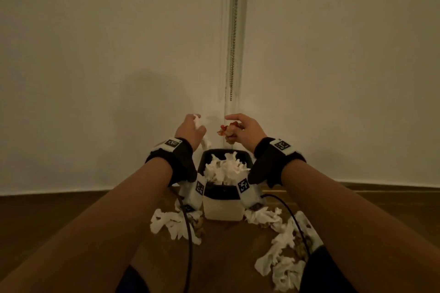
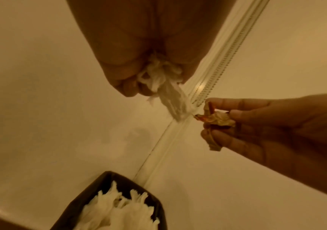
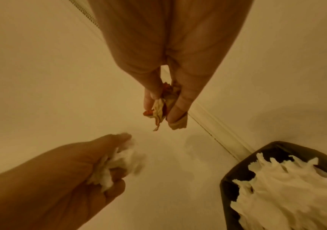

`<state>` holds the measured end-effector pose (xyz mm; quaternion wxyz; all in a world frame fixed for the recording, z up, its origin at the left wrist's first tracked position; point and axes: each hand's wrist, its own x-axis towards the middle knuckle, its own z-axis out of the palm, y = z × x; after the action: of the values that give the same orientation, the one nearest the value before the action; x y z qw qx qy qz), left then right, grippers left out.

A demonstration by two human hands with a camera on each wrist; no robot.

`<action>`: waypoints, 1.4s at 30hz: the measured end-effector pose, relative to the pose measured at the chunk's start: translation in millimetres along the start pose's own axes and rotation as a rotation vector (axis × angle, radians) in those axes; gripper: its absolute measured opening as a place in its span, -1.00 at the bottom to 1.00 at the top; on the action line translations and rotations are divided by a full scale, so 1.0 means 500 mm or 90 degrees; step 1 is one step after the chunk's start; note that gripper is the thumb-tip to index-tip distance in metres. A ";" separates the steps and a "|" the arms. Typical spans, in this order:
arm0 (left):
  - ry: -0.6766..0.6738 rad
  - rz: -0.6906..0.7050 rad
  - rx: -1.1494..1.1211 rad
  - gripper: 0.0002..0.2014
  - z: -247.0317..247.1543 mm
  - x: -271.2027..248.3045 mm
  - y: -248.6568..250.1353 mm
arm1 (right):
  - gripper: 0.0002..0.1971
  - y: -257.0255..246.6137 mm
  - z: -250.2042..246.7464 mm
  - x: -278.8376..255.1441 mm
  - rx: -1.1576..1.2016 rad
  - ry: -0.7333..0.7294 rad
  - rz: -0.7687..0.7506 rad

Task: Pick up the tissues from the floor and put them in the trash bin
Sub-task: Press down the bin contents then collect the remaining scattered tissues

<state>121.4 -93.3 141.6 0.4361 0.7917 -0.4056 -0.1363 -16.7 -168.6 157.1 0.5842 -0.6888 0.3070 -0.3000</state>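
A small trash bin (image 1: pixel 222 207) with a black liner stands on the floor by the wall, piled with white tissues (image 1: pixel 225 169). Both hands hover above and beyond its rim. My left hand (image 1: pixel 192 129) grips a crumpled white tissue (image 2: pixel 164 87) that dangles from the fist. My right hand (image 1: pixel 240 128) pinches a crumpled, red-stained brownish tissue (image 1: pixel 227 132) between thumb and fingers. The bin's liner rim (image 2: pixel 84 200) shows low in the left wrist view and the rim (image 3: pixel 237 171) at lower right in the right wrist view. More white tissues (image 1: pixel 171 223) lie on the floor left of the bin.
Several tissues (image 1: pixel 281 261) are scattered on the wooden floor right of the bin, some with brownish scraps. A white wall stands close behind the bin, with a vertical trim and bead chain (image 1: pixel 233 43). Black cables (image 1: pixel 189 245) run from the wrist cameras.
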 end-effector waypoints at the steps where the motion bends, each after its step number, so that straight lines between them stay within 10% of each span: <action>1: -0.004 0.004 -0.020 -0.62 -0.001 -0.002 0.005 | -0.65 -0.004 -0.007 -0.005 0.021 0.016 -0.001; 9: -0.019 -0.025 -0.317 -0.64 0.056 -0.006 0.028 | -0.73 0.014 -0.091 -0.032 0.073 0.079 0.070; 27: 0.000 0.012 -0.109 -0.41 0.135 -0.011 0.066 | -0.80 0.068 -0.164 0.007 0.003 0.203 0.031; 42: 0.013 0.080 -0.044 -0.70 0.116 -0.031 0.019 | -0.79 0.069 -0.129 0.019 0.121 0.225 0.135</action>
<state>73.4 -117.7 113.4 0.4751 0.7506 -0.4447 -0.1146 -62.8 -220.3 132.5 0.6120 -0.5314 0.4454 -0.3804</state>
